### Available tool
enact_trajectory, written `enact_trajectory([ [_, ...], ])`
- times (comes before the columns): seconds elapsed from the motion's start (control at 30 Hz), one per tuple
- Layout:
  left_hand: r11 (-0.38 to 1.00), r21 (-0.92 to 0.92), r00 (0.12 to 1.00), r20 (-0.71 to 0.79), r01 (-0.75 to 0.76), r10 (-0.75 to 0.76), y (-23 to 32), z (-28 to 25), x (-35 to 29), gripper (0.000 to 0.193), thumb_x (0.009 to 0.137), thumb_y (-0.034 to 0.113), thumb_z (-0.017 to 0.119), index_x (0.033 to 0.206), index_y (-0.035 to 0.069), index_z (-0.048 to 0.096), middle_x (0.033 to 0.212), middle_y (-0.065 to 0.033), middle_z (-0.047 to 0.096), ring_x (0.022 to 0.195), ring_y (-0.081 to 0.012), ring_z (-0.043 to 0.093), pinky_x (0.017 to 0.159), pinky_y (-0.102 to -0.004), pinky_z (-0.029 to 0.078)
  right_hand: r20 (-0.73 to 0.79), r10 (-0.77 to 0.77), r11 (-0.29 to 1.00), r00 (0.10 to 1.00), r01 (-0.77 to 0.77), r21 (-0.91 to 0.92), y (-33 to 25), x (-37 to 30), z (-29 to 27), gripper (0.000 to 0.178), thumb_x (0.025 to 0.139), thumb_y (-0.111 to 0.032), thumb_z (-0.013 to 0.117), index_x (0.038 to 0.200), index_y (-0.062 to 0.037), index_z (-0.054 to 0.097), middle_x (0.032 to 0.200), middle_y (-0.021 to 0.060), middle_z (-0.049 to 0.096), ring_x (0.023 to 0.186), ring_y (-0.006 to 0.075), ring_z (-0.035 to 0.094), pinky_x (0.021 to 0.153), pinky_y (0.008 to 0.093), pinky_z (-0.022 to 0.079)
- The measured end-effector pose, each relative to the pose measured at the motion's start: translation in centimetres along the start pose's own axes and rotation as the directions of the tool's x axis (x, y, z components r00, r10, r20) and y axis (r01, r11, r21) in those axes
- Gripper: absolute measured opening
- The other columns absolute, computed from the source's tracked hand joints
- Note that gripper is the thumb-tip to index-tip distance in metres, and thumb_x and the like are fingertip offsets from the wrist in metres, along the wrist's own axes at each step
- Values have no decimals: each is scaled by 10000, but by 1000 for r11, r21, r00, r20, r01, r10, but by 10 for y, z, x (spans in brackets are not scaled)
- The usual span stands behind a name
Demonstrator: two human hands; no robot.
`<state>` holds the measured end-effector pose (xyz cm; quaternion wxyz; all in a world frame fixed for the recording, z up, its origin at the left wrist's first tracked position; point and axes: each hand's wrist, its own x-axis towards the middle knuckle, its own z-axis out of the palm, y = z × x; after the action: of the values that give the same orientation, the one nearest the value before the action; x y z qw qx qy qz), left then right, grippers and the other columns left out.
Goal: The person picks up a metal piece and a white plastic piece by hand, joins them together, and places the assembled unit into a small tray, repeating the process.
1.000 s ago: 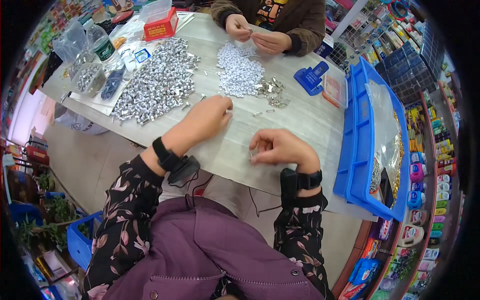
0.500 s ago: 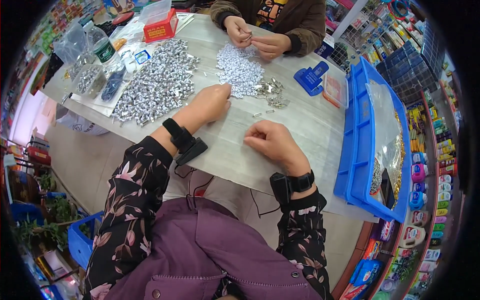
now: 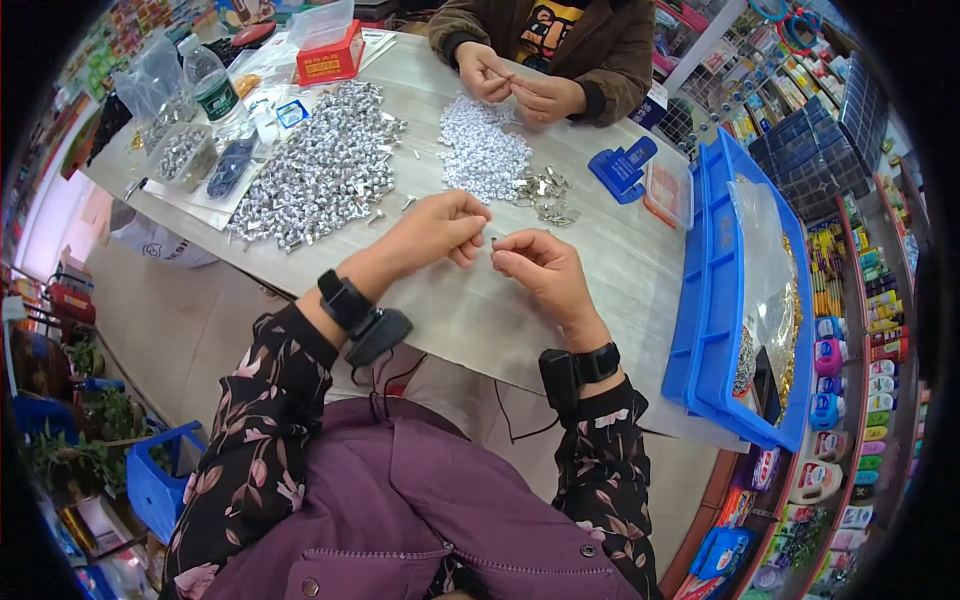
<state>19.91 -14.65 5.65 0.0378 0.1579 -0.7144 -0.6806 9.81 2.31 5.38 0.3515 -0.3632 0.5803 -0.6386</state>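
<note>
Grip, left hand (image 3: 440,225): fingers curled, fingertips pinched together on a small metal piece (image 3: 492,240); the piece is too small to make out in detail.
Grip, right hand (image 3: 535,268): fingers bent inward, thumb and forefinger closed at the same small metal piece, meeting the left fingertips.
Piece location: held between both hands just above the table (image 3: 470,320), near its middle, clear of the piles.
Wrists: a dark band with a black unit sits on each wrist; sleeves are dark with a floral print.
Far of the hands: a white bead pile (image 3: 483,155), with a small cluster of silver clips (image 3: 545,195) touching its right edge.
Far left: a large silver parts heap (image 3: 320,175) spread across the table.
Far left corner: a plastic bottle (image 3: 210,85), clear bags and a clear tub of small parts (image 3: 180,155).
Far edge: a red tissue box (image 3: 328,62).
Right: a blue crate (image 3: 720,300) holding a clear bag; a blue clip tool (image 3: 622,168) lies beside it.
Far side: a second person's hands (image 3: 515,85), held close together above the bead pile.
</note>
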Motion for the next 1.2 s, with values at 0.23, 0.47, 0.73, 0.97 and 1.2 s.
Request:
enact_trajectory([
  [0.23, 820, -570, 997, -10, 52, -70, -7, 20, -20, 217, 916, 179, 510, 1029, -4, 526, 856, -76, 601, 733, -144, 610, 642, -229, 514, -27, -85, 995, 996, 83, -63, -1, 0, -2, 99, 810, -38, 638, 903, -6, 635, 896, 22, 612, 800, 73, 554, 690, 188, 428],
  [0.47, 788, -615, 998, -58, -10, -32, -9, 19, -20, 170, 895, 162, 550, 984, 18, 529, 843, -66, 604, 721, -121, 606, 632, -208, 508, -2, -185, 975, 983, 183, -123, 3, 2, -5, 94, 816, -28, 629, 906, -3, 633, 933, 28, 607, 828, 77, 553, 719, 191, 430],
  [0.73, 669, -741, 999, 34, 53, -41, -16, 23, -20, 103, 890, 130, 558, 938, 41, 539, 780, -43, 607, 683, -94, 609, 576, -171, 520, 1, -93, 996, 996, 93, 3, -2, -1, 1, 92, 823, -17, 617, 912, -1, 630, 918, 28, 611, 827, 84, 560, 739, 199, 437],
  [0.97, 640, -768, 999, -2, 26, -44, -17, 25, -20, 96, 890, 119, 554, 936, 34, 549, 790, -53, 613, 689, -102, 612, 585, -180, 525, 28, -237, 961, 971, 239, -137, -1, 0, 1, 95, 820, -20, 620, 912, 3, 626, 894, 23, 613, 813, 84, 563, 734, 204, 440],
  [1.2, 859, -497, 978, -206, -126, 24, -21, 36, -25, 113, 883, 125, 568, 931, 23, 555, 814, -64, 618, 717, -117, 617, 624, -198, 516, -18, -171, 967, 985, 165, -196, 6, 0, 6, 95, 820, -36, 627, 908, -3, 612, 888, 19, 615, 807, 75, 566, 714, 196, 447],
])
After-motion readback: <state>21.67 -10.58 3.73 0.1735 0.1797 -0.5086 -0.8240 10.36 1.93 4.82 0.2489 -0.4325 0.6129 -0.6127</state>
